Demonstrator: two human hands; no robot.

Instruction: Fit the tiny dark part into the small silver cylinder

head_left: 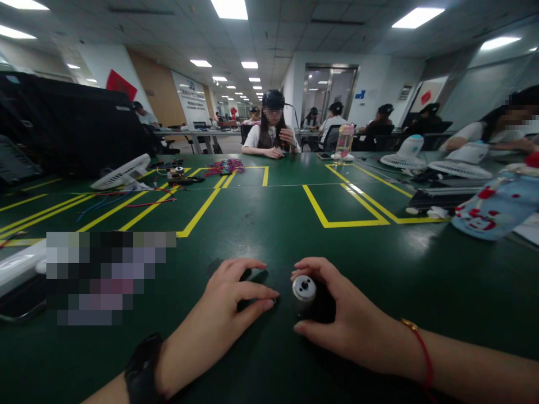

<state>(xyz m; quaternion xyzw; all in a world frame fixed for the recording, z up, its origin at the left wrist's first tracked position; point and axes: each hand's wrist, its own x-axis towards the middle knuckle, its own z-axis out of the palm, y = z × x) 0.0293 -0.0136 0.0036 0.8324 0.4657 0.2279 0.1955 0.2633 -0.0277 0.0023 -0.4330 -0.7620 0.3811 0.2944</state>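
Observation:
A small cylindrical electric motor (pixel 304 288) stands upright on the green tabletop, its silver end face with dark holes turned up. My right hand (pixel 337 306) is curved around it, fingers at the far side and thumb at the near side; a dark gap shows between motor and palm. Left of the motor and apart from it, my left hand (pixel 238 297) has thumb and index finger closed in a pinch. A tiny dark bit shows at those fingertips, too small to name. The other left fingers are bent above the table.
Green table (pixel 252 219) with yellow tape lines. Far left: a white fan (pixel 122 173), loose wires (pixel 227 166) and a blurred-out patch. Right: a blue patterned bottle (pixel 497 202), white fans (pixel 458 163), a clear bottle (pixel 345 140). A person (pixel 272 129) sits opposite.

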